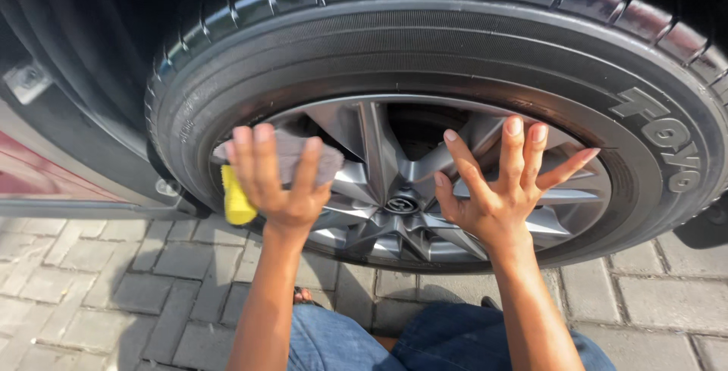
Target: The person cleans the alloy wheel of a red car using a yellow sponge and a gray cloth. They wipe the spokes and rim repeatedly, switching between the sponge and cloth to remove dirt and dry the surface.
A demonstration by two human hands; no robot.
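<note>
My left hand presses a yellow sponge with a grey cloth face against the left side of a silver alloy wheel. The fingers lie flat over the grey pad, at the rim's edge. My right hand is spread wide with fingers apart, palm resting on the spokes to the right of the hub cap. It holds nothing. The black tyre surrounds the wheel.
The car body and wheel arch lie to the left. Grey paving bricks cover the ground below. My knees in blue jeans are at the bottom, close to the tyre.
</note>
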